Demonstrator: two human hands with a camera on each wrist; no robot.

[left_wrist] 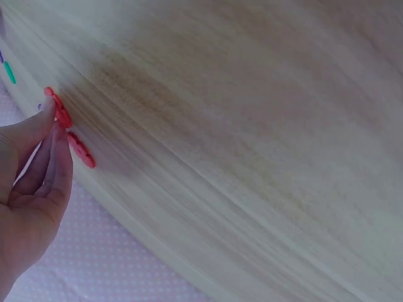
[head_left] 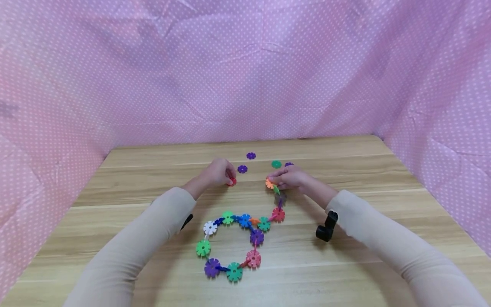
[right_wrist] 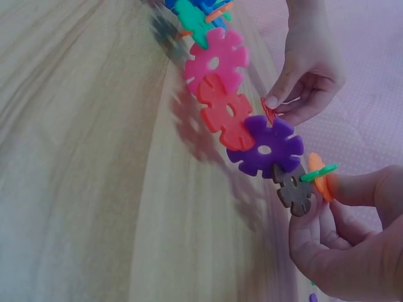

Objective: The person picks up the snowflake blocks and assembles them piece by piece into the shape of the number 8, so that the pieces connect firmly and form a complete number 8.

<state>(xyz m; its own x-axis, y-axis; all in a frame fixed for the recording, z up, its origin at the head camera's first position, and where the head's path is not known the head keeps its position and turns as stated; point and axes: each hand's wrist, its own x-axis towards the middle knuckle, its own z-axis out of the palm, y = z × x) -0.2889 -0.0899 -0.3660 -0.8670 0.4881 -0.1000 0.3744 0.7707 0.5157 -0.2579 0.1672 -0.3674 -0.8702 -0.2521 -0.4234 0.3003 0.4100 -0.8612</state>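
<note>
My left hand (head_left: 218,172) pinches a red notched plastic disc (left_wrist: 61,112) between thumb and fingers, just above the table. In the left wrist view a second red disc (left_wrist: 82,151) lies close by that hand. My right hand (head_left: 292,178) holds an orange disc (head_left: 269,183), the end piece of a chain of interlocked discs. In the right wrist view a green disc (right_wrist: 319,173) is slotted into the orange one, followed by a brown disc (right_wrist: 294,192), a purple disc (right_wrist: 265,150) and a red disc (right_wrist: 225,113). This stretch joins a closed ring of colored discs (head_left: 235,271).
Loose purple discs (head_left: 251,156) and a green disc (head_left: 276,164) lie toward the back of the wooden table (head_left: 153,166). Pink dotted cloth (head_left: 245,85) hangs behind and at the sides. A black wrist mount (head_left: 327,227) juts from the right sleeve.
</note>
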